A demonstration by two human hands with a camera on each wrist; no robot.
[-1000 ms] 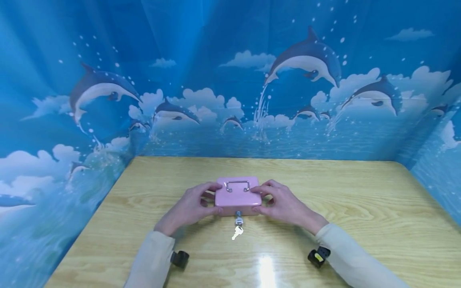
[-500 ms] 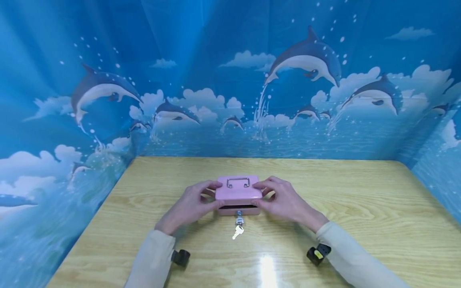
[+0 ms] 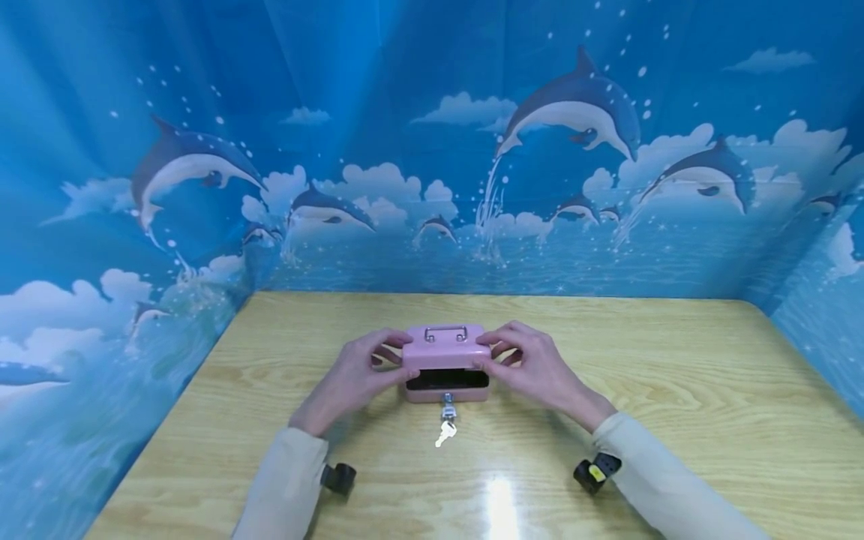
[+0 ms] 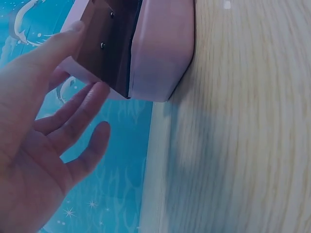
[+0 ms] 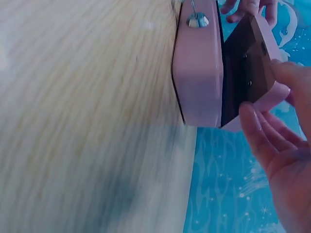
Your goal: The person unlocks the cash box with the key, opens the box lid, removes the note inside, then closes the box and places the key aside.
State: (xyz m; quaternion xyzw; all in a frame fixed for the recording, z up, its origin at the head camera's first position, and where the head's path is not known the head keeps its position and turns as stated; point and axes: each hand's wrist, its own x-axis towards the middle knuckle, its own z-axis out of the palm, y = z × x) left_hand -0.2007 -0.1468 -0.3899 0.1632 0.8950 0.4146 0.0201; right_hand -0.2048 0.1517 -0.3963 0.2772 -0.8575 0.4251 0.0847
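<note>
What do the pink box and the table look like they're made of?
Pink box: probably thin painted sheet metal, judging by its smooth glossy surface, rounded corners and riveted lid. Table: light wood or wood-look laminate, with printed-looking grain and a shiny glare; which one is unclear.

So there's one pink box (image 3: 446, 373), two keys (image 3: 446, 424), one table (image 3: 675, 390) and two hands (image 3: 351, 379) (image 3: 540, 371).

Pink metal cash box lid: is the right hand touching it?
Touching. The right wrist view shows the right hand pinching the raised pink metal lid at its corner.
</note>
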